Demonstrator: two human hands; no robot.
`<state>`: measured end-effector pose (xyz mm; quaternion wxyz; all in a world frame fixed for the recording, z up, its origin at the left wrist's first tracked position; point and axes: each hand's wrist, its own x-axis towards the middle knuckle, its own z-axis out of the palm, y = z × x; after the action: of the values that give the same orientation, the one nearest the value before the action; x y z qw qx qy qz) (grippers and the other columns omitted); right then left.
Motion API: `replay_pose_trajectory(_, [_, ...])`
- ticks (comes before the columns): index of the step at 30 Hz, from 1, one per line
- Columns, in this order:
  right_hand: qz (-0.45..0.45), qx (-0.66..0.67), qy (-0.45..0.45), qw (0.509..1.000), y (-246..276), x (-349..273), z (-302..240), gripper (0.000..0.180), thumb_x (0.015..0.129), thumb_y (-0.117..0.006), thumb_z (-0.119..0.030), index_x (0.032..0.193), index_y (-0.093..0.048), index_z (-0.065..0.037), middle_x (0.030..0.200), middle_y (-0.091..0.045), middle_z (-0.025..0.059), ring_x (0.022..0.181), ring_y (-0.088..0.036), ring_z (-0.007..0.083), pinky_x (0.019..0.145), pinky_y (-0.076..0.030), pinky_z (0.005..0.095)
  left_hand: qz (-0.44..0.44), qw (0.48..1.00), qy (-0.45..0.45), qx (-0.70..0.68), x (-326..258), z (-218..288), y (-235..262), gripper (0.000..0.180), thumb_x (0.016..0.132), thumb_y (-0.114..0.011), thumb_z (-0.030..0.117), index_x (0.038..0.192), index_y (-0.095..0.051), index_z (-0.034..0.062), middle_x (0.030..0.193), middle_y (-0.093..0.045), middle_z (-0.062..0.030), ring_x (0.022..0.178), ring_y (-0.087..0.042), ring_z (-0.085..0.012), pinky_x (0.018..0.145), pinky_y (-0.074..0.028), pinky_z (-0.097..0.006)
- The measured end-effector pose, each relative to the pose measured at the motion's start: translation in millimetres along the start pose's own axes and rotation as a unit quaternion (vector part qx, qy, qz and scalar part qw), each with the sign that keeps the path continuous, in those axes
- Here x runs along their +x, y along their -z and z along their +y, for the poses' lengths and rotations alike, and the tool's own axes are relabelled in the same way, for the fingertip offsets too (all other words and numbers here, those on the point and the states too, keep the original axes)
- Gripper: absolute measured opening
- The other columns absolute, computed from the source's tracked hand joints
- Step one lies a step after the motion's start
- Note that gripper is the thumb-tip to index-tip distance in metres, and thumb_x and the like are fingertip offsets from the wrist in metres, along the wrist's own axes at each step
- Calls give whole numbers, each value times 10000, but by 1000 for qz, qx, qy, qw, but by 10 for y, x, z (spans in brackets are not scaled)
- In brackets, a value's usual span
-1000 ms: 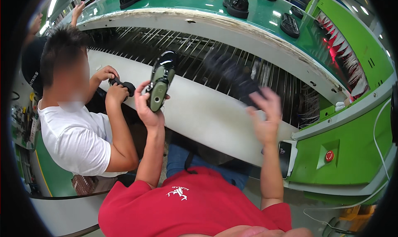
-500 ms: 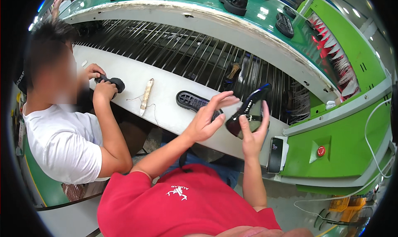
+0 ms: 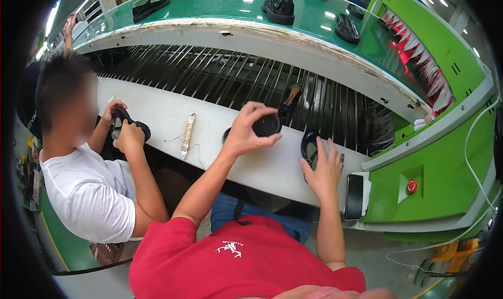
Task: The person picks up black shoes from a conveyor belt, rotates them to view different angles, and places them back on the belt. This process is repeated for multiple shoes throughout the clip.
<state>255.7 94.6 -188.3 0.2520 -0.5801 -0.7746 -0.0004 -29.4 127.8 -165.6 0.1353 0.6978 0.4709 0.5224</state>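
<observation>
My left hand [image 3: 247, 130] is closed round the end of a black shoe sole [image 3: 267, 125], thumb below and fingers above, lifting it off the white worktop. Most of the sole is hidden behind the hand. To the right, a dark shoe [image 3: 309, 146] with its opening facing up is at the worktop's far edge. My right hand [image 3: 325, 169] lies over its near side, fingers stretched and apart; whether they touch the shoe I cannot make out.
At the left a co-worker's hands hold a black shoe [image 3: 121, 122]. A wrapped tool with loose thread [image 3: 188, 133] lies on the white worktop [image 3: 215, 136]. Beyond are metal rollers [image 3: 220, 84] and a green conveyor [image 3: 220, 6] carrying shoes and soles. A green machine [image 3: 435, 184] stands at right.
My right hand has lowered the shoe to the worktop and its fingers have spread. My left hand has taken hold of the sole and raised its end. The co-worker has turned their shoe.
</observation>
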Motion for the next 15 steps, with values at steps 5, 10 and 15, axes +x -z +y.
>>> replay_pose_trajectory(5, [18, 440, 36, 897, 127, 315, -614, 795, 1086, -705, -472, 1685, -422, -33, 1582, -498, 227, 1408, -575, 351, 1207, -438, 476, 130, 988, -34, -70, 127, 357, -116, 725, 751, -1011, 227, 1393, -723, 54, 1355, -647, -136, 1228, -651, -279, 1062, -532, -403])
replay_pose_trajectory(10, [58, 523, 40, 849, -329, 444, -1006, 587, 1210, -423, -464, 1551, -506, 6, 1489, -514, 223, 1410, -515, 362, 1205, -406, 449, 170, 978, -13, -117, -151, 408, -459, 345, 1082, -683, 173, 1395, -696, 28, 1344, -666, -168, 1277, -633, -322, 1132, -486, -421])
replay_pose_trajectory(15, [90, 479, 45, 872, -335, 300, -1041, 508, 1208, -437, -451, 1386, -619, -11, 1283, -586, 214, 1174, -613, 344, 1032, -492, 421, 181, 982, -12, -45, -312, 358, -256, 272, 1124, -658, 229, 1286, -741, 28, 1217, -673, -155, 1089, -637, -277, 969, -515, -376])
